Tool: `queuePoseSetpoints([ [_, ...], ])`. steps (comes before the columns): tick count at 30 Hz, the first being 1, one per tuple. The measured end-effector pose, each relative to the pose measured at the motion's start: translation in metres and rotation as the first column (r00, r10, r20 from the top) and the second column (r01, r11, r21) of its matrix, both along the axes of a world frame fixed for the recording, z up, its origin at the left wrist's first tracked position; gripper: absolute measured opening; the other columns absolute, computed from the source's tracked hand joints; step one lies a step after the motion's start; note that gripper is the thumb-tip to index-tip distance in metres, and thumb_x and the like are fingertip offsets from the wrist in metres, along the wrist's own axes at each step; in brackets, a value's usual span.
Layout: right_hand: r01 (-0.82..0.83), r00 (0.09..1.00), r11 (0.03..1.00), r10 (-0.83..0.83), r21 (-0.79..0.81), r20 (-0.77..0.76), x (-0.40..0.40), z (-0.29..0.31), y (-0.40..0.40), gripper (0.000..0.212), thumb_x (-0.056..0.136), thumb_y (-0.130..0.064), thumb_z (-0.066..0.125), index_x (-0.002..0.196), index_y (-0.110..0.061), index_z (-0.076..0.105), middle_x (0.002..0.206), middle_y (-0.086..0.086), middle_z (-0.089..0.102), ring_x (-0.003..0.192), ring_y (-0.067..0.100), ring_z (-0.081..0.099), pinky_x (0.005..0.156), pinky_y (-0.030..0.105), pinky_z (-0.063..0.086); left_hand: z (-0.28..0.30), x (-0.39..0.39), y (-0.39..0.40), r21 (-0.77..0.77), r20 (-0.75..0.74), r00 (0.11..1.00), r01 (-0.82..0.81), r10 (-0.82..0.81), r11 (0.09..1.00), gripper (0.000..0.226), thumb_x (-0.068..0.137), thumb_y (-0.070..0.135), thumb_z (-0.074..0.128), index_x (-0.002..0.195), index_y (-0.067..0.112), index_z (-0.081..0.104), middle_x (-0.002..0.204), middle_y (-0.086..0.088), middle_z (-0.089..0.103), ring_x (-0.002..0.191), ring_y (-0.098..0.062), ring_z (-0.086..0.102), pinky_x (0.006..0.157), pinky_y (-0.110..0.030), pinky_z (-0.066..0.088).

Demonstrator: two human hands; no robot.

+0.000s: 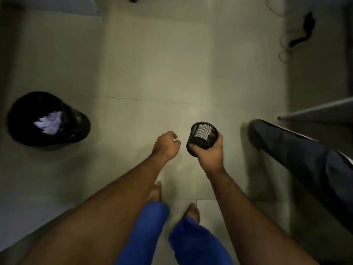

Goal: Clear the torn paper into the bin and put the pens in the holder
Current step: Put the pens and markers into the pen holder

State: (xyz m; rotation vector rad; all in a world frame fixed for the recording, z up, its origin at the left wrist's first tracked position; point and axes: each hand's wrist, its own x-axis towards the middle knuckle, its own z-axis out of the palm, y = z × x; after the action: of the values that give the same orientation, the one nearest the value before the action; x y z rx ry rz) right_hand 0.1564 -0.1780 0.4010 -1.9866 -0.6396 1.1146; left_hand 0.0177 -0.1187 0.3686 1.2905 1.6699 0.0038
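Observation:
A black mesh pen holder [202, 137] is gripped in my right hand [211, 152], tilted with its mouth facing up and away; I see no pens inside it. My left hand [166, 145] hovers just to the left of the holder, fingers curled loosely, holding nothing. A black bin [76, 124] stands on the floor at the left, with crumpled white torn paper [50, 122] lying inside it. No pens are visible anywhere on the floor.
Pale floor tiles [172, 73] stretch ahead. Another person's dark-trousered leg [298, 153] reaches in from the right, beside a grey furniture edge [315, 111]. Dark cables [301, 33] lie at the far right. My own bare feet and blue trousers [152, 226] are below.

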Motion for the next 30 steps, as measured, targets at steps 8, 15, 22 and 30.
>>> queuePoseSetpoints([
  [8, 0.242, 0.967, 0.969, -0.237, -0.045, 0.096, 0.104, -0.176, -0.035, 0.074, 0.062, -0.005, 0.086, 0.121, -0.022, 0.045, 0.107, -0.012, 0.06, 0.097, 0.009, 0.063, 0.087, 0.025, 0.054, -0.188, 0.113, -0.013, -0.085, 0.048, 0.977, 0.211, -0.208, 0.974, 0.033, 0.085, 0.027, 0.062, 0.116, 0.016, 0.063, 0.113, -0.01, 0.068, 0.101, -0.029, 0.065, 0.089, -0.034, 0.053],
  [15, 0.255, 0.929, 0.967, -0.248, 0.012, 0.275, 0.153, -0.301, -0.009, 0.089, 0.055, -0.031, 0.087, 0.134, -0.019, 0.046, 0.124, 0.002, 0.057, 0.115, 0.021, 0.058, 0.1, 0.038, 0.052, -0.305, 0.188, 0.0, 0.035, 0.025, 0.95, 0.31, -0.311, 0.95, 0.034, 0.086, 0.024, 0.059, 0.119, 0.014, 0.061, 0.113, -0.013, 0.069, 0.106, -0.031, 0.063, 0.088, -0.034, 0.053],
  [22, 0.226, 0.884, 0.972, -0.232, 0.064, 0.405, 0.173, -0.35, 0.003, 0.093, 0.057, -0.052, 0.082, 0.137, -0.024, 0.044, 0.126, 0.0, 0.057, 0.121, 0.021, 0.054, 0.102, 0.04, 0.049, -0.36, 0.216, 0.011, 0.18, -0.104, 0.946, 0.322, -0.308, 0.929, 0.023, 0.09, 0.03, 0.053, 0.099, 0.014, 0.067, 0.104, -0.012, 0.07, 0.095, -0.033, 0.065, 0.079, -0.036, 0.055],
  [30, 0.207, 0.881, 0.977, -0.209, 0.051, 0.425, 0.195, -0.366, 0.006, 0.091, 0.06, -0.048, 0.084, 0.137, -0.022, 0.044, 0.128, 0.002, 0.057, 0.121, 0.022, 0.053, 0.102, 0.036, 0.048, -0.377, 0.232, 0.017, 0.203, -0.202, 0.932, 0.341, -0.302, 0.918, 0.022, 0.088, 0.027, 0.064, 0.102, 0.009, 0.066, 0.104, -0.014, 0.068, 0.094, -0.033, 0.065, 0.074, -0.034, 0.053],
])
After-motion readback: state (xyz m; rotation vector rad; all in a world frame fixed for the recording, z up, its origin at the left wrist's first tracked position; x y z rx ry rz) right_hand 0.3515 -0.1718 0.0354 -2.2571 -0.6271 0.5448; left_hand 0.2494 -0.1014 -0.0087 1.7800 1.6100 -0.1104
